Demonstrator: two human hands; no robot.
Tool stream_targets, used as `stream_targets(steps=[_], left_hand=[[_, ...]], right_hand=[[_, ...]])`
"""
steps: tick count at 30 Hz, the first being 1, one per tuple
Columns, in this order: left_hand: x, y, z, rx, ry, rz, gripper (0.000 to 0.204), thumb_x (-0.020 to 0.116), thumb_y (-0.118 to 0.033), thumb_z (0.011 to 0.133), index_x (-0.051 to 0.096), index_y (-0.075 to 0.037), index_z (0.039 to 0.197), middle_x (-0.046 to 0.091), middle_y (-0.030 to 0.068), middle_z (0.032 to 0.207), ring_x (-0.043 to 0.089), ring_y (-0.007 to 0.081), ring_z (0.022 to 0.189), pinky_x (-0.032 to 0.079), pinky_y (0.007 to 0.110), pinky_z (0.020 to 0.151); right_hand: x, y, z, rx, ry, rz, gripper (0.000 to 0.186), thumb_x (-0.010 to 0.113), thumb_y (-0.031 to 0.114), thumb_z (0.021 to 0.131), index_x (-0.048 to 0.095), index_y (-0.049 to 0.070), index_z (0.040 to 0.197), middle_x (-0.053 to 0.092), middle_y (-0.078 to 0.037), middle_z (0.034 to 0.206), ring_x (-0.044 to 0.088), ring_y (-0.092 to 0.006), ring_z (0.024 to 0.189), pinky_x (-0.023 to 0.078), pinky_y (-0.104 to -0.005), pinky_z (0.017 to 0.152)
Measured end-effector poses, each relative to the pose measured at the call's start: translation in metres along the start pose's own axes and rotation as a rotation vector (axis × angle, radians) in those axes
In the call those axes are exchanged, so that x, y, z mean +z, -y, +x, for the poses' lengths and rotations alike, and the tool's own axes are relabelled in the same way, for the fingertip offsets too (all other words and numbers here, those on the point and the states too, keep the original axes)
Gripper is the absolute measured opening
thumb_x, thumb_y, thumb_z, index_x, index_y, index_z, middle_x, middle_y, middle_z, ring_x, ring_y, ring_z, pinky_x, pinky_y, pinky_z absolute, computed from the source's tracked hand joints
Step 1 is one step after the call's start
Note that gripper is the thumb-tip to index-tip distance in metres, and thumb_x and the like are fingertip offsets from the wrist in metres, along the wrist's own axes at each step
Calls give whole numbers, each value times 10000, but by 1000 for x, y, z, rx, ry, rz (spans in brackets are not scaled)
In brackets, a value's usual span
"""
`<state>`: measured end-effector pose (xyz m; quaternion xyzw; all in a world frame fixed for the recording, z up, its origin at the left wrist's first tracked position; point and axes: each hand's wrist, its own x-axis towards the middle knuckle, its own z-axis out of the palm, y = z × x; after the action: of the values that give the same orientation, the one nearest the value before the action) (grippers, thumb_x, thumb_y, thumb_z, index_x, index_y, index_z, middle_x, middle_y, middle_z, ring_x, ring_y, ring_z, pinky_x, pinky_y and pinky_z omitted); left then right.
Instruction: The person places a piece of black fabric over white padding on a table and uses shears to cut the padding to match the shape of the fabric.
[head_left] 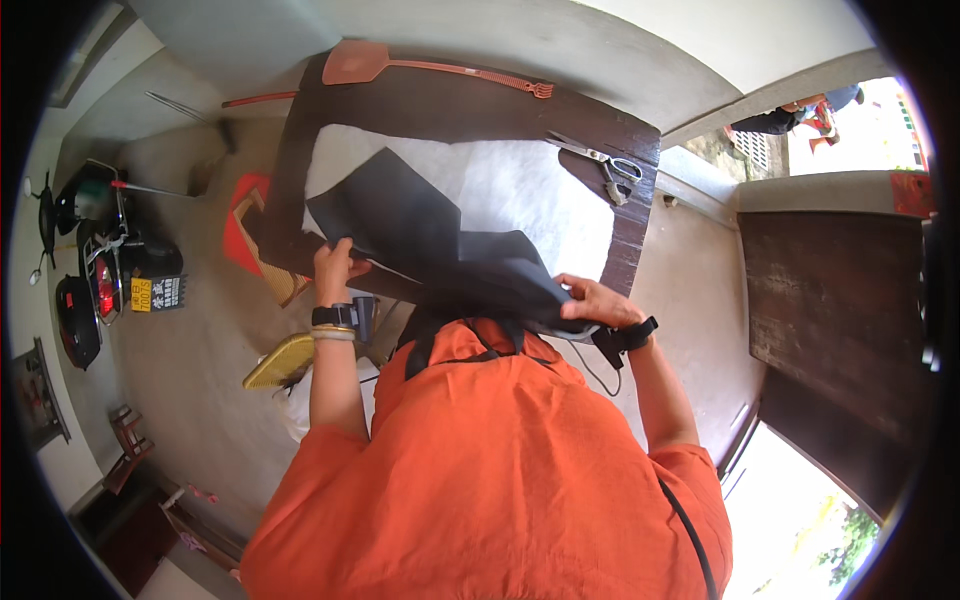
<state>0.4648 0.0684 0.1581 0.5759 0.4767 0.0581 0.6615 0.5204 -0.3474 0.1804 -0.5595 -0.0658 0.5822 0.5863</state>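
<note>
A sheet of black cloth (400, 215) lies partly folded over a white sheet of fluffy batting (510, 190) on a dark wooden table (460, 110). Its near edge hangs toward my body. My left hand (338, 268) pinches the cloth's left edge by the table's near-left side. At the right end of the cloth, my right hand (600, 302) has its thumb and fingers closed on the edge, near the table's front right. Both wrists carry dark straps. A pair of scissors (605, 160) rests at the batting's far right corner.
A salmon-coloured fly swatter (430, 68) lies along the table's far edge. On the floor to the left are a red and tan item (248, 225) and a yellow woven piece (280, 362). A motorcycle (100, 260) stands farther left. Another person (800, 115) is outside, far right.
</note>
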Motion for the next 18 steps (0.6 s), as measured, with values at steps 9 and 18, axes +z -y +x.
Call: stream_targets(steps=[9, 18], left_hand=[[-28, -20, 9, -144, 296, 531, 381, 587, -283, 781, 490, 36, 596, 418, 40, 458, 586, 225, 455, 490, 310, 423], [-118, -18, -77, -272, 231, -18, 527, 570, -430, 811, 360, -169, 404, 324, -15, 341, 491, 163, 361, 487, 311, 462]], right_hand=[[3, 3, -13, 225, -293, -285, 449, 690, 348, 760, 620, -22, 1005, 623, -23, 843, 538, -97, 802, 415, -262, 762], [1, 8, 2, 182, 36, 82, 237, 627, 147, 827, 606, 17, 1024, 624, 32, 893, 542, -43, 810, 417, -201, 793]])
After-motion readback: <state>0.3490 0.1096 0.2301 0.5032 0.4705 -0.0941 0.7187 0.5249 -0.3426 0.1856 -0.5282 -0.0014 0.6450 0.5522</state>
